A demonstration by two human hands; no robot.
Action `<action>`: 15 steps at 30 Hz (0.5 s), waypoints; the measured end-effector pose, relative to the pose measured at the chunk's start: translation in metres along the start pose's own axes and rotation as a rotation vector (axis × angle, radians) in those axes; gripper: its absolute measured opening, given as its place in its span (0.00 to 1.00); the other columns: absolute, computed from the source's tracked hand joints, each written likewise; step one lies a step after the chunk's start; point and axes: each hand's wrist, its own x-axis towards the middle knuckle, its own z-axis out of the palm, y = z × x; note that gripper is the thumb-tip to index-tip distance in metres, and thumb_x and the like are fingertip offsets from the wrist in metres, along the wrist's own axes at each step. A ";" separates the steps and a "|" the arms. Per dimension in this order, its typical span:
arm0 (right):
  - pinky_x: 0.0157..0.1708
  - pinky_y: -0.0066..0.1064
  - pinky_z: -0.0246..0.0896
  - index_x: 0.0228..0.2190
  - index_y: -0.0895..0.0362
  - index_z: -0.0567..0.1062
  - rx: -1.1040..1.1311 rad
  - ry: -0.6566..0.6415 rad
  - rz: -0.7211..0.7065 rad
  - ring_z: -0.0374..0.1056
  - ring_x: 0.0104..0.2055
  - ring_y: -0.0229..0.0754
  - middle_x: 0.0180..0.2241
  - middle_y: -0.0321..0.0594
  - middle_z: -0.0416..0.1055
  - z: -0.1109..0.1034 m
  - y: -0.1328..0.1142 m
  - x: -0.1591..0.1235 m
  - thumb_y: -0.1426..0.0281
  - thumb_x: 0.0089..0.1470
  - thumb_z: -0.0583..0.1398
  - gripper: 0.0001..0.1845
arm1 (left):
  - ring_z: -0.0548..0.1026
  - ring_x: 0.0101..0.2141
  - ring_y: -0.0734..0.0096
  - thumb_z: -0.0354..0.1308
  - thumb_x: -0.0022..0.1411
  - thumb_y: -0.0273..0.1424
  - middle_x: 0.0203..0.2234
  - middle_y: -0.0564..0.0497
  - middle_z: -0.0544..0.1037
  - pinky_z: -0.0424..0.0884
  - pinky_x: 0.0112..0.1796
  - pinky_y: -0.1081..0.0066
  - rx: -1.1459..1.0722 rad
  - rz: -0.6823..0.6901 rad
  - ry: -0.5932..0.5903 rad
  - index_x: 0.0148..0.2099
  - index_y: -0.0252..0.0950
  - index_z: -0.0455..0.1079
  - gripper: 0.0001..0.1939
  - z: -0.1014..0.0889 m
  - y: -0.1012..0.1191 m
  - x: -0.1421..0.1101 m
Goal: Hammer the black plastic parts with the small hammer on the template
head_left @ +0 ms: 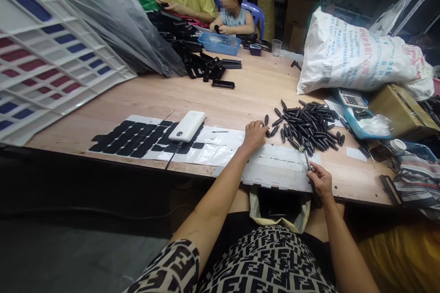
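A heap of small black tapered pieces (305, 123) lies on the wooden table in front of me. At its left edge is my left hand (255, 135), fingers curled together around one black piece (267, 132), partly hidden by the fingertips. My right hand (321, 180) is closed around the dark handle of a slim tool with a flat metal shaft (307, 161). The tool's tip, with something yellowish on it, reaches the heap's front edge; its exact kind I cannot make out. Between my hands lies a grey-white sheet (275, 165) along the table edge.
Left of me, a white power bank (187, 126) with a cable rests on a sheet of black pads (127, 139). A white sack (357, 55), a calculator (352, 99) and a cardboard box (405, 112) stand right. Two people sit across, beside a blue basket (220, 43). An open bag (256, 210) hangs below.
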 end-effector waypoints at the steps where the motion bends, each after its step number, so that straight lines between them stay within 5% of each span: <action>1: 0.22 0.28 0.63 0.46 0.60 0.78 0.004 0.001 0.002 0.62 0.21 0.32 0.26 0.31 0.64 0.000 0.000 0.000 0.62 0.48 0.64 0.24 | 0.59 0.56 0.49 0.53 0.58 0.21 0.55 0.43 0.66 0.55 0.55 0.51 0.030 0.014 -0.010 0.51 0.45 0.74 0.22 0.002 -0.005 0.001; 8: 0.22 0.27 0.61 0.46 0.60 0.78 0.014 -0.006 0.006 0.62 0.21 0.32 0.26 0.31 0.64 0.000 0.000 0.000 0.63 0.47 0.64 0.25 | 0.62 0.51 0.49 0.58 0.62 0.32 0.44 0.44 0.74 0.54 0.52 0.53 -0.011 -0.013 -0.090 0.43 0.42 0.75 0.08 -0.005 -0.002 -0.023; 15: 0.22 0.27 0.60 0.46 0.60 0.78 -0.015 -0.013 -0.006 0.62 0.20 0.32 0.25 0.31 0.64 0.001 -0.002 -0.001 0.63 0.47 0.64 0.24 | 0.66 0.46 0.58 0.58 0.64 0.38 0.40 0.48 0.76 0.58 0.49 0.58 -0.231 0.195 -0.211 0.45 0.43 0.75 0.09 0.013 0.063 -0.044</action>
